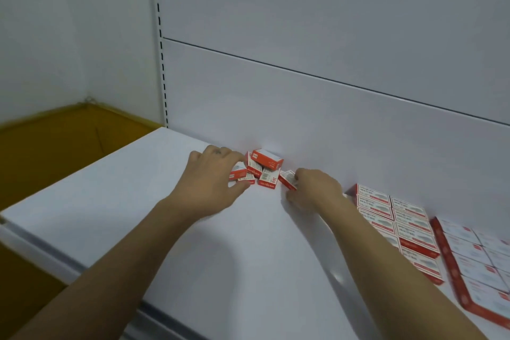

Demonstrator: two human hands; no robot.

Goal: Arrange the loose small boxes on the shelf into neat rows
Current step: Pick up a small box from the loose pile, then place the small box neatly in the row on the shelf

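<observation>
Left hand point(209, 182) covers the left side of the loose boxes point(265, 168). Right hand point(314, 188) hides its own fingertips and half the single box point(287, 179). Box print blurred, unreadable. Outer rows point(483, 262) cut off at frame's right edge.

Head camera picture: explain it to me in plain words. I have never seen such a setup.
There is no machine here, only a person's two bare hands. The camera sits on the person's head and looks forward and down. On the white shelf a loose pile of small red-and-white cardboard boxes lies against the white back panel. The left hand curls round the leftmost box of the pile. The right hand pinches a single box at its right edge. Further right, like boxes already lie in neat rows.
</observation>
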